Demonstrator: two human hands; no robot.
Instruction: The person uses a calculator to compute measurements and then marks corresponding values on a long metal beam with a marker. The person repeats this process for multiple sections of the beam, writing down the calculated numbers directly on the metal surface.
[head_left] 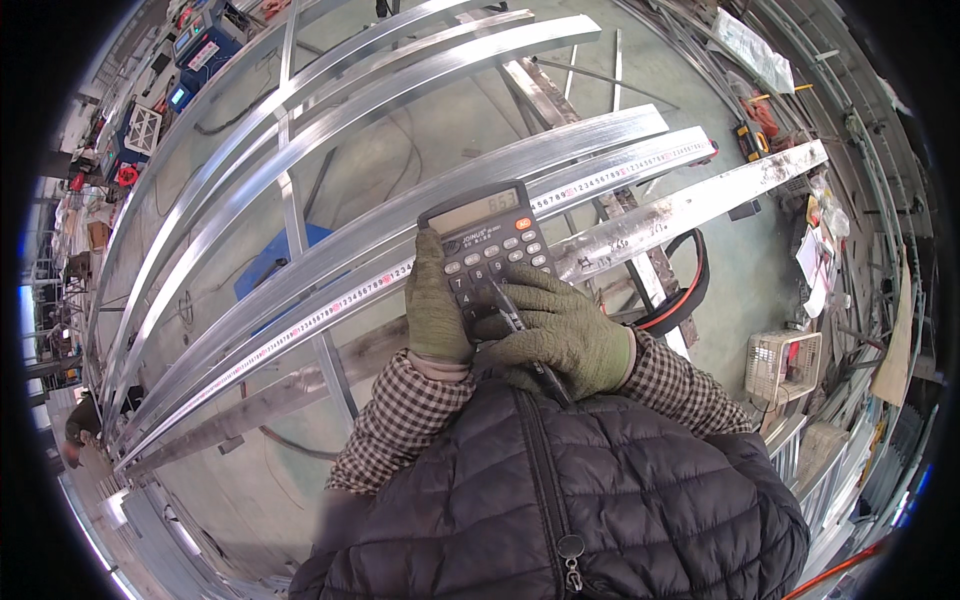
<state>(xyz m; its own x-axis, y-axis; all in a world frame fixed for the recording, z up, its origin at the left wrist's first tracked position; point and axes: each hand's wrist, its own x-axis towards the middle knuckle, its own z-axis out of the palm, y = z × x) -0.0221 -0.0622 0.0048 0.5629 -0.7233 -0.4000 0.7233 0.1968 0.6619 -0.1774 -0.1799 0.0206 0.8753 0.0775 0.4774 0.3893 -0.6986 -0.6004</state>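
A black calculator (487,233) with a grey display is held up in front of my chest. My left hand (437,300), in a green work glove, grips it along its left side. My right hand (565,335), gloved alike, lies over the lower keys with a black marker pen (520,325) held between its fingers. Beneath the calculator a white tape measure (350,298) is stretched out along a long metal bar (240,345). The lower right keys are hidden by my right hand.
Several long metal profiles (440,75) lie across supports. A scuffed beam (690,215) with handwritten marks extends to the right. A white plastic basket (783,367) stands on the floor at right. Blue machines (205,50) are at upper left; a blue object (275,265) lies below the bars.
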